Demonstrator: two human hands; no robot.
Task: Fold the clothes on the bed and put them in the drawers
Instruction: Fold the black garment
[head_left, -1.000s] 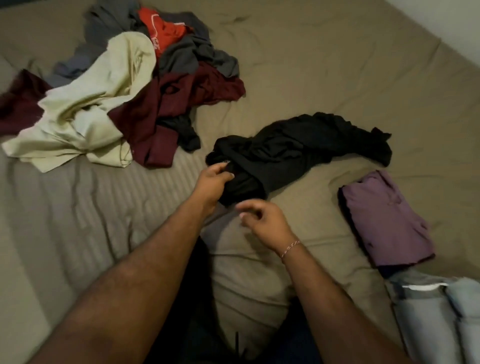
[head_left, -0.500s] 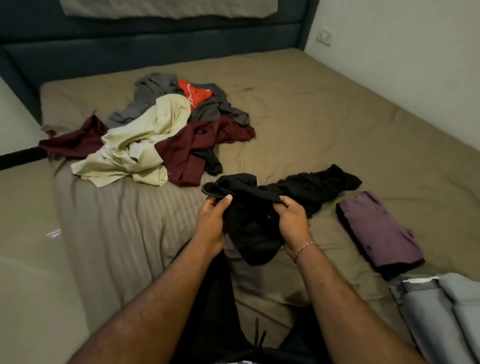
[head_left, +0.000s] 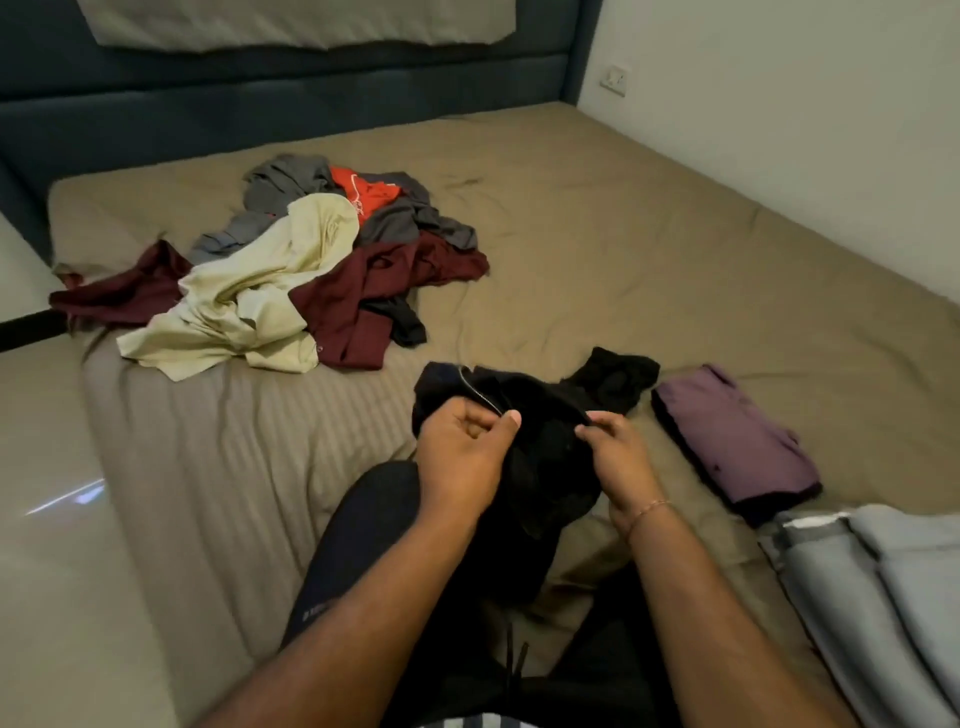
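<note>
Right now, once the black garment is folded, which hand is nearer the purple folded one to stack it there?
The right hand, probably. It grips the black garment on the side facing the purple folded garment, which lies just beyond it on the bed. The left hand would have to cross over.

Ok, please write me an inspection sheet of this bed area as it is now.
Surface: bed with wrinkled tan sheet.
Job's things: black garment held up; folded purple garment; folded grey clothes.
Clutter: unfolded pile of cream, maroon, grey and orange clothes.
Grippers: left hand and right hand both pinch the black garment.
Cables: nothing seen.
Surroundings: dark headboard, wall socket; no drawers seen.
</note>
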